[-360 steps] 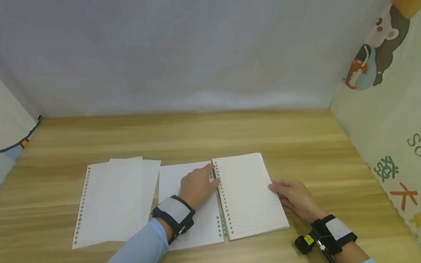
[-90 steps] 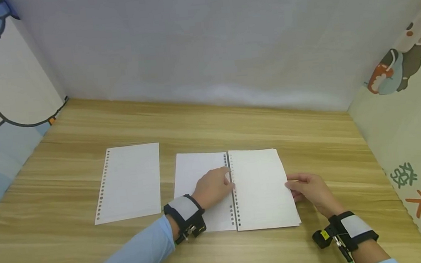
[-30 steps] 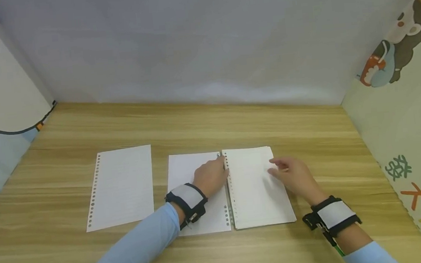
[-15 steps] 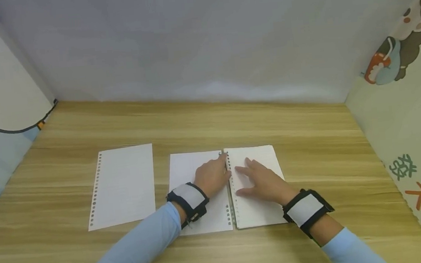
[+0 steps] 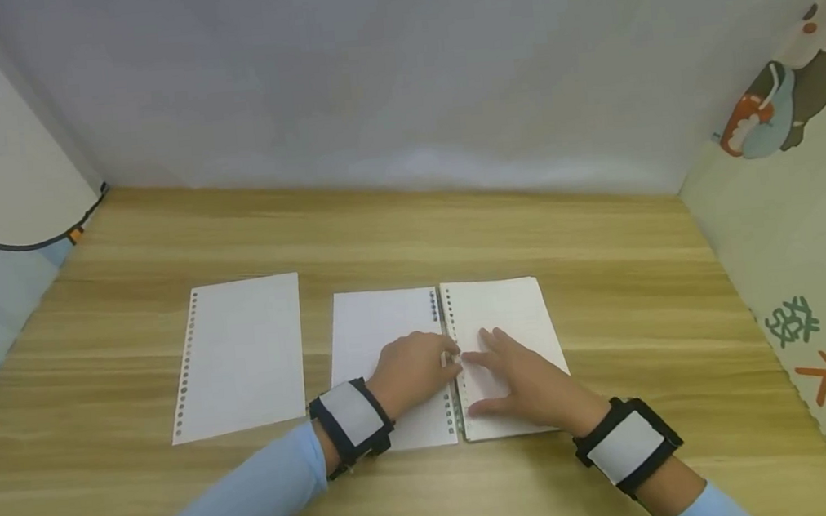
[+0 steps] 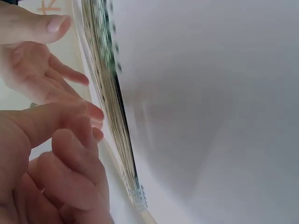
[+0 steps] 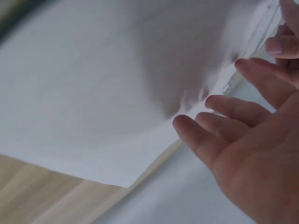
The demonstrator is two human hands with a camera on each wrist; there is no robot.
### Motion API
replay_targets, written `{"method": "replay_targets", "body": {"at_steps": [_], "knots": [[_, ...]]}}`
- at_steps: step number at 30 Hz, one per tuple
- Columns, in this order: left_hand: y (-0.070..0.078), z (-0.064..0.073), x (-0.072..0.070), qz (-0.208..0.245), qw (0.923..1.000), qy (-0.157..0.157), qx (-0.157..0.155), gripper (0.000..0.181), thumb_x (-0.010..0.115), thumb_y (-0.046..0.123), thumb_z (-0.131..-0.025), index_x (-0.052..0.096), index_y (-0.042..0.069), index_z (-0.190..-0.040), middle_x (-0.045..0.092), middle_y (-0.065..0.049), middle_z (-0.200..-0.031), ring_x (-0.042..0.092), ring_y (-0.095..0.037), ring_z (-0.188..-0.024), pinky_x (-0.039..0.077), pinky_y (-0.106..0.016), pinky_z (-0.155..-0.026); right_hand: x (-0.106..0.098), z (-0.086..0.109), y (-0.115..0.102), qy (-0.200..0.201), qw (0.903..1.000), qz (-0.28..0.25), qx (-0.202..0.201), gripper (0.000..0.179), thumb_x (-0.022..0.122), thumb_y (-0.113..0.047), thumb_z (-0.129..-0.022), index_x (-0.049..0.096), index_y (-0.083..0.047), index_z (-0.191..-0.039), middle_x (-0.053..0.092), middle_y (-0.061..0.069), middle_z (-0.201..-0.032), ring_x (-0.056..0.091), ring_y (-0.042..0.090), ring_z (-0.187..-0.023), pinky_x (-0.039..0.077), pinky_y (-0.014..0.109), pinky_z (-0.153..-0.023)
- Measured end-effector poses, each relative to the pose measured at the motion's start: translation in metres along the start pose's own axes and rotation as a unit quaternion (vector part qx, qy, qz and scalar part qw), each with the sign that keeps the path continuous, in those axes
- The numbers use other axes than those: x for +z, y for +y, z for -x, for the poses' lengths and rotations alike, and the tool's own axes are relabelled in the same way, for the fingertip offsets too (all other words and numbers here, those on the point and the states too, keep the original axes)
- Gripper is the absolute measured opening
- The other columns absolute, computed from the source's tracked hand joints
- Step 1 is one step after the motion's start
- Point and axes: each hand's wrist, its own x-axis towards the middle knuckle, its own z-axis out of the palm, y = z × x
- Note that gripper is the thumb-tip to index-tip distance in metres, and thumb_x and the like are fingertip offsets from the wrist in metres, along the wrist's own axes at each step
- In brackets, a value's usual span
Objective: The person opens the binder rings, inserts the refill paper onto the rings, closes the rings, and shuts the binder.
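An open loose-leaf notebook [image 5: 505, 303] lies in the middle of the table in the head view, its punched pages on the right half. Green binding teeth [image 6: 111, 51] show along the page edges in the left wrist view. My left hand [image 5: 417, 368] lies over the left half, fingers curled and tips at the row of holes; nothing shows between thumb and forefinger. My right hand [image 5: 530, 379] spreads low over the right page, fingers extended towards the holes. Whether all its fingertips touch the paper, I cannot tell.
A loose punched sheet [image 5: 240, 355] lies flat on the wooden table [image 5: 382, 236], left of the notebook. A pale cloth wall [image 5: 383, 88] rises behind the table, and a printed panel [image 5: 766, 243] stands on the right.
Since 12 seconds ago, several loose sheets at left have become one visible sheet. My right hand has come inward from the page's outer edge; my left hand has slid nearer along the holes.
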Motion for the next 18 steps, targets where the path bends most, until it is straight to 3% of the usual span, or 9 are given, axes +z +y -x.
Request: {"method": "replay_targets", "body": {"at_steps": [2,8,18], "knots": [[0.001,0.007,0.002,0.004,0.9999,-0.012,0.011,0.027,0.066,0.030,-0.085,0.069,0.015,-0.107,0.071,-0.002,-0.105,0.066,-0.016,-0.089,0.050,-0.028,-0.069,0.002,0.006,0.001,-0.002,0.9999,0.006,-0.009,0.069,0.074,-0.043,-0.075,0.054,-0.009,-0.131,0.032,0.026,-0.146,0.026,0.043,-0.138,0.029,0.054,-0.107],[0.002,0.016,0.009,0.012,0.9991,-0.040,0.006,0.032,0.069,0.031,-0.083,0.068,0.017,-0.111,0.071,-0.001,-0.108,0.065,-0.012,-0.086,0.046,-0.024,-0.065,0.005,0.013,0.006,-0.007,0.9999,0.011,-0.011,0.072,0.074,-0.043,-0.075,0.050,-0.011,-0.135,0.028,0.024,-0.149,0.021,0.043,-0.139,0.027,0.057,-0.108],[0.002,0.019,0.017,0.013,0.9989,-0.037,0.024,0.037,0.069,0.034,-0.082,0.066,0.015,-0.114,0.070,-0.002,-0.110,0.066,-0.016,-0.096,0.050,-0.027,-0.073,-0.001,0.017,0.013,-0.037,0.9992,0.010,-0.010,0.073,0.075,-0.040,-0.075,0.048,-0.011,-0.137,0.026,0.022,-0.150,0.017,0.043,-0.141,0.023,0.058,-0.109]]}}
